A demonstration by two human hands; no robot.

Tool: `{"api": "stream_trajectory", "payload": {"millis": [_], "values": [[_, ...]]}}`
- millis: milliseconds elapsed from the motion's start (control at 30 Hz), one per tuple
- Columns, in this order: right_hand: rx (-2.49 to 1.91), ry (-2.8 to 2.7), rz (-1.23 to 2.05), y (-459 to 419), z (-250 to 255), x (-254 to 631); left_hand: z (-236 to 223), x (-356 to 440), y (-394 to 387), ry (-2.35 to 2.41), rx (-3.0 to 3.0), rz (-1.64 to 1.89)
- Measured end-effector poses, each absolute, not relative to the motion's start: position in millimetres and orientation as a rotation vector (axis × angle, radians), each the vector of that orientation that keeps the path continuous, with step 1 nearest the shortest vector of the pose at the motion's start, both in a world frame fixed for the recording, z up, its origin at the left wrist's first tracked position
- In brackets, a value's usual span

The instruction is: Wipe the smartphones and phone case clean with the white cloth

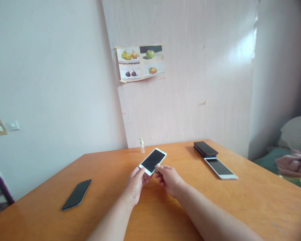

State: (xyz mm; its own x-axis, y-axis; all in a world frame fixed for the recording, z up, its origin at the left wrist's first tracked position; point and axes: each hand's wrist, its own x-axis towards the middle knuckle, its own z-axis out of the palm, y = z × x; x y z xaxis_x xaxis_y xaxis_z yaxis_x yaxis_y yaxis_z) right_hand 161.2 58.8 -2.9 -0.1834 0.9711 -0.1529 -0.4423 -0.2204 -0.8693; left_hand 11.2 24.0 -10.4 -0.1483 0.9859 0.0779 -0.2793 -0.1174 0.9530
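A white smartphone (153,161) with a dark screen is held tilted above the table, its screen turned up towards me. My left hand (136,182) grips its lower left corner, thumb on the front and fingers underneath. My right hand (168,177) is closed in a pinch at the phone's lower right edge. Something small and pale may sit between that thumb and finger, too small to make out. Behind the phone stands a small clear pump bottle (142,146), upright near the table's back edge.
On the wooden table (110,187), a dark phone (77,194) lies at the left. At the right, a white phone (220,168) lies in front of a dark phone (205,149) with blue beneath it. Fruit pictures (140,63) hang on the back wall. Bedding (294,164) is beyond the right edge.
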Motion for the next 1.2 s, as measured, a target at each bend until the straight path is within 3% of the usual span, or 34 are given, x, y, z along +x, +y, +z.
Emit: {"api": "stream_trajectory", "payload": {"millis": [267,500,800,1033,1200], "values": [[-0.906,-0.763,1.492,78,10,191,-4,19,14,0.998,1.104,1.345],[-0.873,-0.977,1.649,45,1,159,-4,14,19,0.953,1.02,1.491],[-0.885,-0.812,1.453,79,12,194,3,19,11,0.97,1.089,1.309],[-0.87,-1.086,1.625,46,2,165,-1,11,15,0.933,1.048,1.433],[-0.854,-1.026,1.524,56,6,173,3,10,12,0.957,1.06,1.402]]}}
